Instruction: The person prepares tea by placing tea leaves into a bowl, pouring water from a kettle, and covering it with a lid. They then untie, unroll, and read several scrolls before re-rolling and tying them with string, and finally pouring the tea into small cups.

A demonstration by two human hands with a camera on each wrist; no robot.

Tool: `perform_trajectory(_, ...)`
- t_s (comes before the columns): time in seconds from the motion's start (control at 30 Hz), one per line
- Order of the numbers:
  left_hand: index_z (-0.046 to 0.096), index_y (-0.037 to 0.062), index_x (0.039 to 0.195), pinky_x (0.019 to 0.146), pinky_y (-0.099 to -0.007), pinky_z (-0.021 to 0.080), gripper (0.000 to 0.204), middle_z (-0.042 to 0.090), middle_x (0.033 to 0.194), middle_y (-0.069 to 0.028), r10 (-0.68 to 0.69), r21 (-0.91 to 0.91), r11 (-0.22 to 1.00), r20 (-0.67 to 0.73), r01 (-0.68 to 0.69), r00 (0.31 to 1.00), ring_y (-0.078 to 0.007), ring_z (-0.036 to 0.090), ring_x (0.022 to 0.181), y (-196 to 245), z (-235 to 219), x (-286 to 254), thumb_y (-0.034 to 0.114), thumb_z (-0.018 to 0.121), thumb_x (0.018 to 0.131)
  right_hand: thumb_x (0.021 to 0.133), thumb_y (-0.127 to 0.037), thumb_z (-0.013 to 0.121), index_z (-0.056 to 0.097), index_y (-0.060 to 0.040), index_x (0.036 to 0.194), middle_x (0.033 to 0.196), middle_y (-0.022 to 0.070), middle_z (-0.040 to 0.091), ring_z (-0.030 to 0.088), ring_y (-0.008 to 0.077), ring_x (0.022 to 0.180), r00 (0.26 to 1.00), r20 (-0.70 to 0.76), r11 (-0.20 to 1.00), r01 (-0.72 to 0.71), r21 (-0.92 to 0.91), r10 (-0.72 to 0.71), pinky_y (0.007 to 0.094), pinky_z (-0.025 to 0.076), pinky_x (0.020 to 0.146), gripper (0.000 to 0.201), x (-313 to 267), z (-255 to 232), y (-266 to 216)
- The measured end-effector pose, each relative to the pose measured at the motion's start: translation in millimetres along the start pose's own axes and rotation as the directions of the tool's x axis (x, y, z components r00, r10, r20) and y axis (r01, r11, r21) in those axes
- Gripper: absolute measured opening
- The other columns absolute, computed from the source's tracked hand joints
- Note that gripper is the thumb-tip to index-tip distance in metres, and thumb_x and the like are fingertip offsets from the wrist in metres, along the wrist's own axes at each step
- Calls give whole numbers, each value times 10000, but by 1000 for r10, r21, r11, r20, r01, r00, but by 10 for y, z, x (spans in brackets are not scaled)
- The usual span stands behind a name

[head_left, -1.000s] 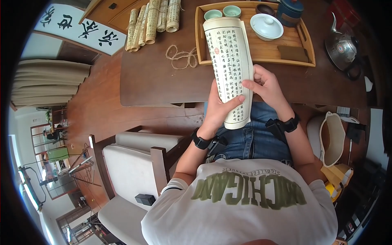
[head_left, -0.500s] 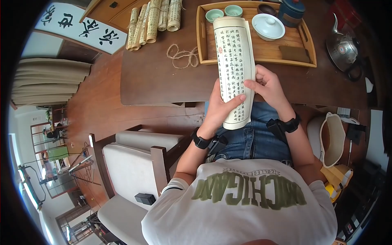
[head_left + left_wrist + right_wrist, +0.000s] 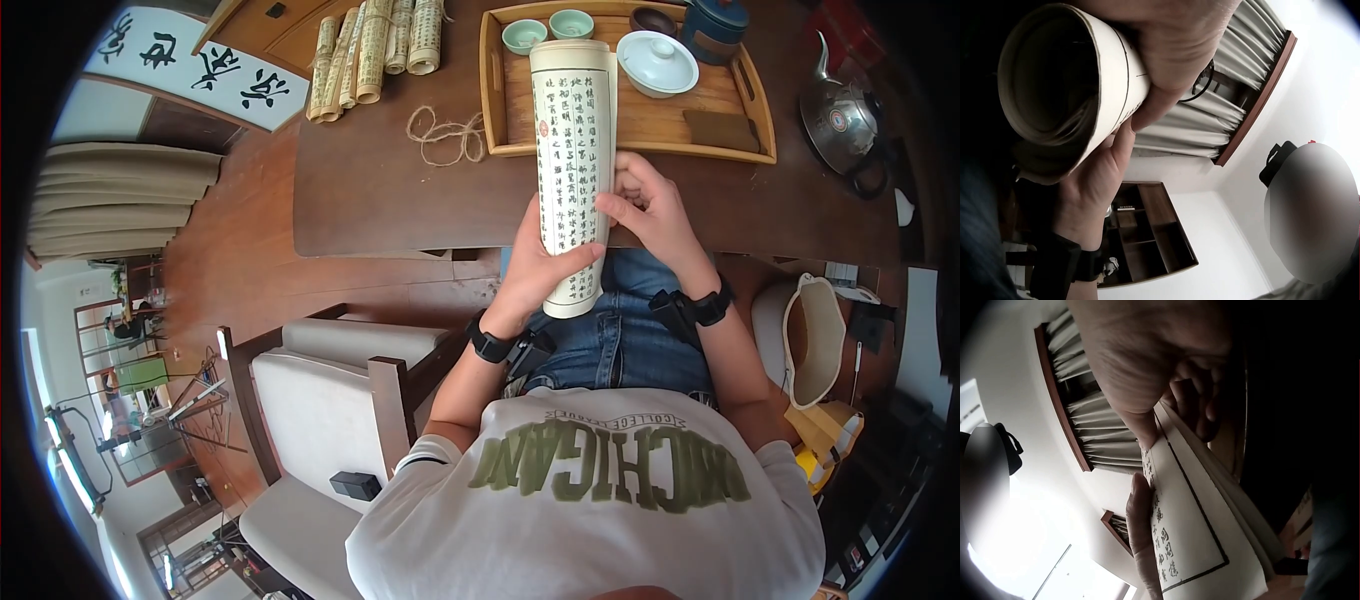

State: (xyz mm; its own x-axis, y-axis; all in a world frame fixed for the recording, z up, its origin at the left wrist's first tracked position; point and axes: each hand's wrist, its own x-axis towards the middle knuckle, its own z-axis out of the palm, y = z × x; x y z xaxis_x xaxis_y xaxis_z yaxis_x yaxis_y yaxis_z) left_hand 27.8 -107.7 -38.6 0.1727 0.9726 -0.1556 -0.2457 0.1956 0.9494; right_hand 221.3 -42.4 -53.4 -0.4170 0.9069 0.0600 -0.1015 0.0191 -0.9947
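A rolled paper scroll (image 3: 572,130) with columns of black brush characters and a small red seal stands lengthwise between the hands. Its lower half is in the left hand (image 3: 535,265), thumb across the written face and fingers out of sight behind. At the right edge, the right hand (image 3: 650,205) pinches the paper, thumb in front and fingers curled behind. The left wrist view looks into the hollow end of the scroll (image 3: 1121,69), where several layers show. Loose paper layers of the scroll (image 3: 1188,519) stand slightly apart beneath the thumb in the right wrist view.
Beyond the scroll, a wooden tray (image 3: 768,140) holds green cups (image 3: 572,24), a white lidded bowl (image 3: 657,64) and a blue canister (image 3: 712,30). A metal kettle (image 3: 838,120) stands to the right. Several tied scrolls (image 3: 372,55) and loose twine (image 3: 445,138) lie left on the table (image 3: 400,205).
The scroll's left side has drawn in to the right, so the roll looks narrower, with its seal nearer the left edge. Both hands stay almost in place, still holding it.
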Motion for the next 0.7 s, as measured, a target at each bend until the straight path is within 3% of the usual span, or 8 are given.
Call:
perform_trajectory(0.13, 402, 23, 1505, 1047, -342, 488, 808, 613, 1349, -85, 1, 2, 1000, 8, -1, 1000, -162, 595, 1231, 32, 11, -59, -15, 790, 797, 965, -195, 742, 376, 9, 1524, 1188, 124, 704, 689, 150, 1031, 988, -87, 991, 131, -13, -131, 289, 550, 846, 698, -23, 60, -44)
perform_trajectory(0.27, 407, 12, 1520, 1084, -342, 453, 844, 585, 1385, -86, -78, 22, 997, 127, 76, 989, -169, 552, 1278, 102, 17, -112, -6, 789, 767, 900, -286, 797, 379, 16, 1508, 1267, 148, 668, 656, 225, 1166, 975, -67, 977, 212, 27, -210, 372, 506, 1011, 797, -129, 166, -92)
perform_trajectory(0.37, 424, -1, 1511, 1097, -348, 438, 853, 569, 1390, -89, -122, 90, 991, 345, 97, 931, -177, 529, 1293, 58, -30, -102, 39, 807, 749, 840, -199, 841, 572, -1, 1300, 1189, 126, 693, 674, 185, 1087, 983, 47, 967, 165, 192, -177, 345, 542, 945, 569, -116, 226, -390)
perform_trajectory(0.4, 421, 1, 1515, 1092, -347, 440, 855, 577, 1385, -84, -218, 48, 975, 408, 217, 887, -174, 534, 1288, 49, -50, -100, 50, 809, 755, 840, -216, 841, 518, 5, 1359, 1161, 124, 694, 676, 189, 1072, 991, 70, 975, 98, 199, -114, 342, 544, 936, 650, -115, 218, -469)
perform_trajectory(0.47, 429, 5, 1515, 1083, -348, 449, 851, 589, 1376, -76, -252, 62, 965, 484, 254, 838, -173, 546, 1277, 55, -85, -94, 56, 814, 757, 840, -250, 841, 411, 17, 1477, 1105, 121, 696, 680, 198, 1042, 993, 118, 978, -39, 204, 15, 337, 549, 916, 813, -116, 214, -578)
perform_trajectory(0.57, 451, 15, 1502, 1079, -354, 459, 820, 601, 1366, -67, -254, -64, 940, 522, 334, 814, -174, 559, 1272, 20, -132, -125, 33, 815, 767, 836, -195, 823, 500, 8, 1381, 1044, 93, 699, 678, 163, 975, 997, 81, 995, -6, 98, -2, 323, 558, 865, 665, -119, 308, -578)
perform_trajectory(0.63, 463, 21, 1495, 1088, -360, 456, 805, 601, 1368, -67, -264, -2, 952, 506, 307, 821, -176, 558, 1278, 25, -85, -142, 17, 817, 772, 819, -183, 825, 529, 4, 1332, 1040, 79, 695, 672, 155, 960, 996, 56, 996, 78, -49, -75, 316, 553, 853, 621, -116, 408, -627)
perform_trajectory(0.7, 471, 31, 1489, 1081, -363, 468, 788, 602, 1374, -69, -243, 36, 967, 411, 251, 879, -178, 567, 1278, 45, 47, -186, 0, 822, 784, 781, -251, 868, 533, 23, 1296, 1081, 168, 724, 732, 245, 968, 984, 18, 966, 178, -188, -178, 373, 576, 841, 673, -114, 507, -689)
